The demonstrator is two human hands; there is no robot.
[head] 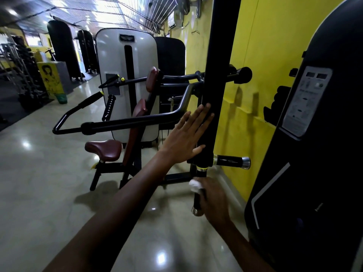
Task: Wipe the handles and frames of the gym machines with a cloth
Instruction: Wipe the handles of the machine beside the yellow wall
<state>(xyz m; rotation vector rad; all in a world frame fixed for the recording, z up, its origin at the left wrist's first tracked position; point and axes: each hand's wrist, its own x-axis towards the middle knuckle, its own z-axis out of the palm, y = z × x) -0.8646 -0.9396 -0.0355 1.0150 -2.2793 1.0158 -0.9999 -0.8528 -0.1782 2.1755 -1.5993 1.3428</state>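
A thick black upright bar of a gym machine hangs in front of me. My left hand lies flat against its lower part, fingers straight. Below it a short black handle with a chrome end cap points down. My right hand, blurred, is wrapped around that handle with a white cloth bunched against it. A second black handle with a chrome cap sticks out to the right.
A seated press machine with maroon seat, black arms and white weight cover stands just left. A dark machine shroud fills the right. Yellow wall behind; glossy floor; dumbbell rack and green bin far left.
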